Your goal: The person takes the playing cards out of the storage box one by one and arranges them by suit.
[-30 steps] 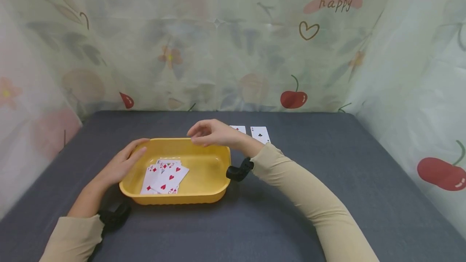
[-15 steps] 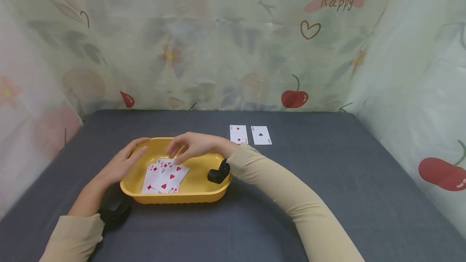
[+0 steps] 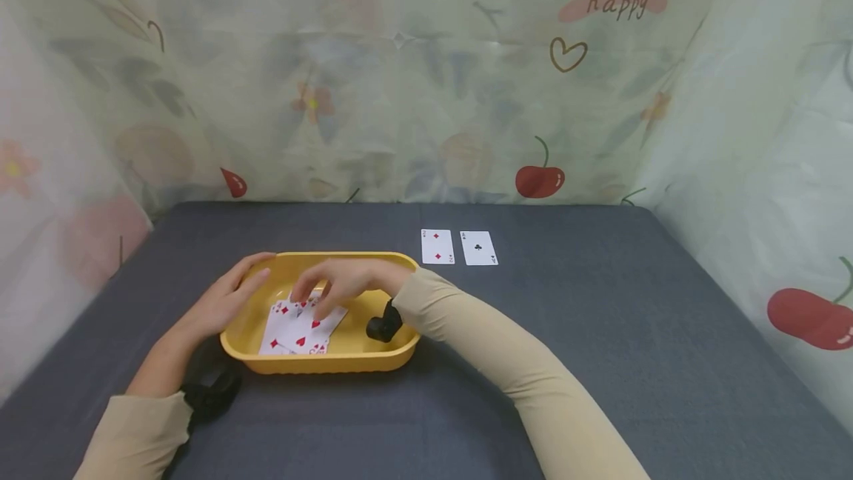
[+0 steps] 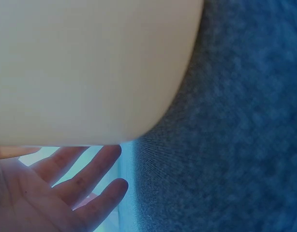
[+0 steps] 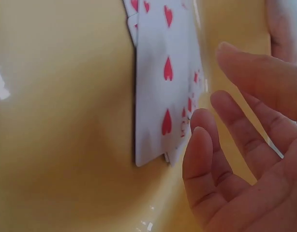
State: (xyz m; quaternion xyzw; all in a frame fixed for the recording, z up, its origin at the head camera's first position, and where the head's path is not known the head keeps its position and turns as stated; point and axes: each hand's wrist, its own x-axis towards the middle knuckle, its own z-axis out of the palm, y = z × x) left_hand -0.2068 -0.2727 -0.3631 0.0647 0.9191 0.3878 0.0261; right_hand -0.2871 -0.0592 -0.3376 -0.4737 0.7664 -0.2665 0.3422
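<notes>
A yellow plastic tray (image 3: 326,364) sits on the dark table, with an overlapping pile of playing cards in its left part. On top lies the three of hearts (image 5: 153,96), and a four of diamonds (image 3: 269,335) shows beside it. My right hand (image 3: 343,278) hovers inside the tray over the pile, its fingers loosely bent and apart, with nothing between them. In the right wrist view its fingertips (image 5: 199,140) are close by the cards' edge. My left hand (image 3: 226,298) rests on the tray's left rim, thumb inside, its fingers fairly straight in the left wrist view.
Beyond the tray to the right, a two of diamonds (image 3: 437,247) and an ace of clubs (image 3: 478,248) lie face up side by side on the table (image 3: 566,302). A patterned curtain (image 3: 400,95) stands behind the table's far edge and along both sides.
My right hand has moved left and down from the tray's far rim to the card pile, uncovering the two of diamonds. My left hand and the tray have stayed put.
</notes>
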